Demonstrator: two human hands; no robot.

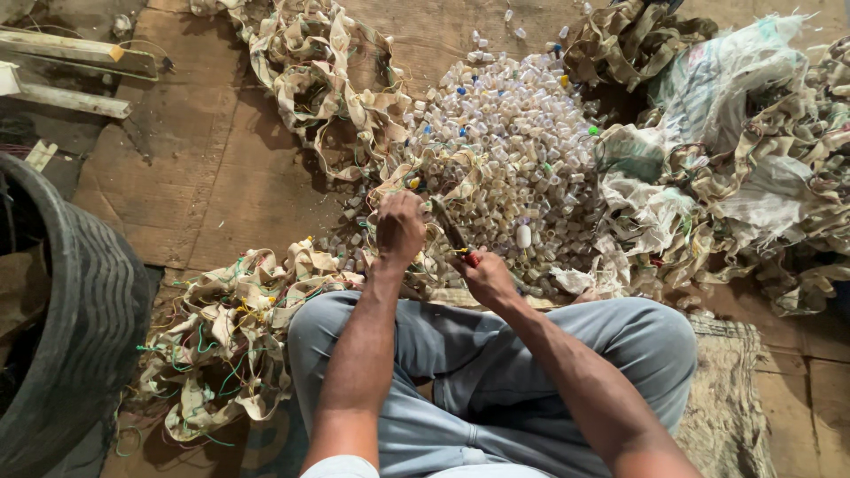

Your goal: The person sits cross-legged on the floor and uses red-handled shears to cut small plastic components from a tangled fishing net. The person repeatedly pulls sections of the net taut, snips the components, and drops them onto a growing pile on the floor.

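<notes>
**Cutting sockets off a wired strip: hold and tool check**

The person is sitting on the floor [221, 177] with knees apart, working just ahead of the lap. The left hand [400, 228] is closing in a fist around a length of beige strip [425, 173] with coloured wires, at about 12 o'clock from the knees. The right hand [490, 279] is wrapping its fingers [478, 265] tight around a red-handled cutting tool [456, 239], whose head is pointing up toward the left fist; whether its blades are open cannot be told.

A heap of small clear plastic caps [522, 133] is lying at 12 to 1 o'clock, stripped strip piles [221, 345] at 9 o'clock, more tangles [753, 177] at 2 o'clock, and a black tyre [80, 327] at far 9 o'clock.

Judgement: the strip should be kept taut and the left fingers clear of the blades, since fist and tool head are nearly touching. Cutting close to each cap would let it drop onto the heap.
</notes>
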